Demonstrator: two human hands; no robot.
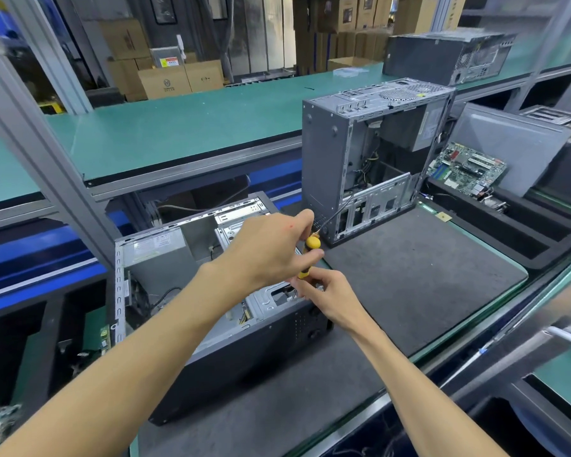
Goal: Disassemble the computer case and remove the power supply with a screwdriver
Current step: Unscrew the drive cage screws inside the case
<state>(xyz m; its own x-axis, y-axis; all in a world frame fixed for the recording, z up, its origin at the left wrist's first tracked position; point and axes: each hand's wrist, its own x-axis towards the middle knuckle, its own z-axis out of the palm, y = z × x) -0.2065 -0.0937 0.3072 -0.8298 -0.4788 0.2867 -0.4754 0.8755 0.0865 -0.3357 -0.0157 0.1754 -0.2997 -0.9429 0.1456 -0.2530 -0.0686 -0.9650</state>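
Open computer case [211, 324], lying on its side on a dark grey mat [426, 285]; power supply [159, 255] seated at its far-left corner.
Left hand [271, 249] curls round the yellow-handled screwdriver [310, 255]; right hand [323, 295] pinches its lower end above the drive cage [267, 300]. Second case [370, 156] stands upright behind.

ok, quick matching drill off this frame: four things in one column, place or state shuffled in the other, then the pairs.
Things:
1. screwdriver
2. open case
3. second case
4. motherboard

Places or states:
A. standing upright at the back of the grey mat
B. gripped by the left hand, right hand at its lower end
C. lying on its side under both hands
D. leaning in the black tray at right

Pairs: 1-B, 2-C, 3-A, 4-D
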